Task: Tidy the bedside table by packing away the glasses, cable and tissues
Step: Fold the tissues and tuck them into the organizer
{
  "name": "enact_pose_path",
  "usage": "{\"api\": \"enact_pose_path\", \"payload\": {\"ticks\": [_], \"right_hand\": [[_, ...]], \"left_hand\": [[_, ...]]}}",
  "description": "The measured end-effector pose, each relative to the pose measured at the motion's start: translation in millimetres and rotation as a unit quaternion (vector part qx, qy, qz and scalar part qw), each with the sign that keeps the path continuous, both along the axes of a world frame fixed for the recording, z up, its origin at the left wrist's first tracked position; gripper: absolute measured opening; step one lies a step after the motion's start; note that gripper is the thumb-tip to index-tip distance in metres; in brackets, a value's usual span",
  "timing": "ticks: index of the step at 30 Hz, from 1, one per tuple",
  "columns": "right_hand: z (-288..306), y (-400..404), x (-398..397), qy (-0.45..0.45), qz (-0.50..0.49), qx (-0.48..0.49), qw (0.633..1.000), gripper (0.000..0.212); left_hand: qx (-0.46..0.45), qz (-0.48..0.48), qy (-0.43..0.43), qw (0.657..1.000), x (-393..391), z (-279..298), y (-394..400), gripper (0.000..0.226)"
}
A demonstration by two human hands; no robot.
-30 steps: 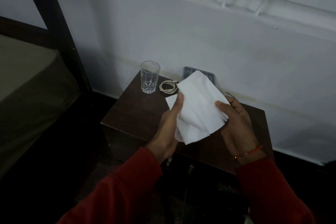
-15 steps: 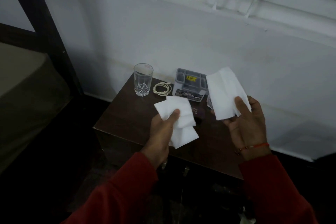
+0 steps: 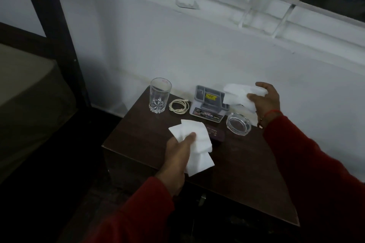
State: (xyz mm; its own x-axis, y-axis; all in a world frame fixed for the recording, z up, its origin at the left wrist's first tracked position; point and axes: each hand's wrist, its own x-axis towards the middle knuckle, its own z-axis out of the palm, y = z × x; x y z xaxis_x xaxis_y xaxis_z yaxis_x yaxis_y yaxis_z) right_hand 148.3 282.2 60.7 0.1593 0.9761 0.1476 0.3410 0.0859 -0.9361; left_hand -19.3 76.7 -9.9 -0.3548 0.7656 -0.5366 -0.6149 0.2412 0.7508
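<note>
My left hand (image 3: 178,154) grips a bunch of folded white tissues (image 3: 197,144) above the front middle of the dark wooden bedside table (image 3: 246,173). My right hand (image 3: 265,100) holds one crumpled white tissue (image 3: 239,94) just right of the grey organiser box (image 3: 209,104) at the back of the table. A coiled cream cable (image 3: 178,106) lies between the box and a clear drinking glass (image 3: 159,94). A dark case (image 3: 215,134) lies partly hidden behind the left-hand tissues.
A clear glass ashtray (image 3: 238,124) sits in front of my right hand. A white wall and a barred window rise behind the table. A bed (image 3: 23,94) and a dark post (image 3: 53,31) stand to the left. The floor is dark.
Both hands held one stack of tissues together; my right hand pulled one tissue off and carried it right and back towards the grey box. My left hand keeps the others.
</note>
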Motion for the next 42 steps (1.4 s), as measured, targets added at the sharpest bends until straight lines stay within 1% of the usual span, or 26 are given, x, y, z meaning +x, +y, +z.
{"api": "enact_pose_path", "payload": {"ticks": [5,8,9,10,12,15,17,19,22,24,26,28,30,31,32,33,34,35,36,37,38,39,40,41,42], "right_hand": [[-13,39,-2,-0.075,-0.032,-0.059,0.995,0.054],[-17,44,-8,-0.087,-0.029,-0.082,0.992,0.054],[-16,45,-10,-0.113,-0.024,-0.076,0.99,0.054],[-13,46,-13,-0.16,-0.017,-0.063,0.985,0.054],[-5,49,-18,-0.268,0.008,-0.028,0.963,0.055],[5,52,-25,-0.408,0.039,-0.003,0.912,0.057],[7,55,-29,-0.467,0.058,0.002,0.882,0.06],[8,54,-35,-0.485,0.092,0.001,0.87,0.063],[5,53,-42,-0.468,0.136,-0.005,0.873,0.064],[-3,55,-45,-0.447,0.149,-0.03,0.882,0.062],[-13,57,-47,-0.423,0.176,-0.067,0.886,0.063],[-20,58,-48,-0.402,0.208,-0.119,0.884,0.069],[-28,55,-47,-0.393,0.201,-0.158,0.884,0.076],[-31,51,-45,-0.399,0.173,-0.143,0.889,0.076],[-32,45,-42,-0.405,0.123,-0.103,0.9,0.075],[-31,34,-40,-0.399,0.065,-0.039,0.914,0.071],[-31,18,-39,-0.375,0.02,0.034,0.926,0.066],[-30,0,-38,-0.337,-0.002,0.086,0.938,0.062],[-30,-18,-37,-0.294,0.004,0.095,0.951,0.059],[-27,-38,-38,-0.243,0.04,0.055,0.968,0.057],[-25,-60,-40,-0.179,0.098,-0.029,0.978,0.058],[-23,-82,-42,-0.115,0.162,-0.136,0.971,0.062],[-24,-99,-42,-0.075,0.211,-0.224,0.949,0.063],[-26,-112,-42,-0.055,0.239,-0.263,0.933,0.058],[-30,-121,-42,-0.036,0.249,-0.261,0.932,0.048]], "left_hand": [[0.007,-0.018,0.006,1.0,3,0,1,0.023],[0.009,-0.034,0.007,0.999,3,1,0,0.023],[0.01,-0.037,0.005,0.999,3,1,0,0.023],[0.011,-0.039,0.004,0.999,2,1,-1,0.023],[0.01,-0.041,0.003,0.999,2,2,0,0.025],[0.011,-0.042,0.004,0.999,2,2,0,0.024],[0.012,-0.043,0.001,0.999,2,1,0,0.023],[0.01,-0.044,0.001,0.999,3,0,0,0.023],[0.012,-0.048,0.005,0.999,4,-1,0,0.019],[0.015,-0.051,0.002,0.999,4,-1,0,0.015],[0.017,-0.052,0.004,0.998,4,0,-1,0.014],[0.018,-0.053,0.008,0.998,4,0,-1,0.018],[0.018,-0.055,0.008,0.998,2,0,-1,0.021],[0.018,-0.055,0.003,0.998,1,1,0,0.021],[0.018,-0.053,-0.006,0.998,0,1,0,0.021],[0.019,-0.049,-0.017,0.998,-1,3,1,0.022],[0.021,-0.043,-0.028,0.998,-1,4,1,0.023],[0.024,-0.036,-0.036,0.998,-1,6,2,0.024],[0.027,-0.027,-0.041,0.998,-1,7,2,0.026],[0.03,-0.021,-0.044,0.998,-1,8,3,0.028],[0.035,-0.016,-0.047,0.998,-1,8,3,0.031],[0.04,-0.014,-0.048,0.998,0,8,3,0.033],[0.044,-0.015,-0.046,0.998,1,8,3,0.035],[0.047,-0.019,-0.042,0.998,2,8,2,0.036],[0.049,-0.023,-0.035,0.998,4,9,2,0.038]]}}
